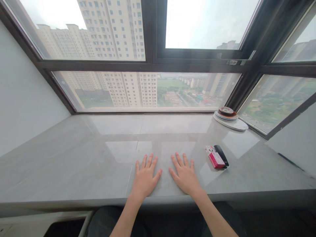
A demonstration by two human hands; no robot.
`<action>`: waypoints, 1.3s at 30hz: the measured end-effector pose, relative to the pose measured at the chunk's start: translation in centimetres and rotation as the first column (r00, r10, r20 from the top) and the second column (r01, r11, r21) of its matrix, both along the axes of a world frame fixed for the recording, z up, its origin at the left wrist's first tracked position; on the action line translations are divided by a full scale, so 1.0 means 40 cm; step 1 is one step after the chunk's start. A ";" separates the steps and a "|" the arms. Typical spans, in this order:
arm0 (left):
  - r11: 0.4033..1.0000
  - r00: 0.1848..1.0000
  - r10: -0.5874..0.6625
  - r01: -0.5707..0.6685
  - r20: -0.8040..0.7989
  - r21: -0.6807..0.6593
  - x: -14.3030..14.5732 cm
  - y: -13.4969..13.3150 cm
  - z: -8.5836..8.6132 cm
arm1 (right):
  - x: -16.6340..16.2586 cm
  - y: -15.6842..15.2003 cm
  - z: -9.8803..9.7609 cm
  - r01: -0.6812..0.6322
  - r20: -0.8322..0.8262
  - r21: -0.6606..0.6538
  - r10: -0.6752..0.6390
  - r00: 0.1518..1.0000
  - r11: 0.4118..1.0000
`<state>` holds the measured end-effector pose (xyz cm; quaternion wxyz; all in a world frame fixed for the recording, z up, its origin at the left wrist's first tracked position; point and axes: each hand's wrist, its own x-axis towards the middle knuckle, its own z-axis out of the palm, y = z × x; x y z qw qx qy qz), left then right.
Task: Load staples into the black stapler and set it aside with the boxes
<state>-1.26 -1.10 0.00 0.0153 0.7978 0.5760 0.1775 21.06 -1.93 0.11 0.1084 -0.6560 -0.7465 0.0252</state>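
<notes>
My left hand [145, 178] lies flat on the grey tiled sill [74, 158], palm down with its fingers spread. To its right, my right hand [185, 176] rests the same way, fingers apart and nothing under them that I can see. Closest to the right hand is a small pink and white box [215, 158], lying a short way off to the right. Against that box's right side sits a black stapler-like object [221, 155], partly hidden by the box.
A stack of round plates or discs [228, 117] stands in the far right corner by the window. Dark window frames [148, 67] border the sill at the back. Its front edge [168, 200] runs just below my wrists. A thin dark strip [291, 162] lies at the right wall.
</notes>
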 end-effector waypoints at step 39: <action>0.999 0.995 0.038 -0.040 -0.095 -0.015 0.013 -0.013 0.023 | -0.009 -0.004 0.033 0.031 -0.002 -0.029 -0.031 1.000 0.999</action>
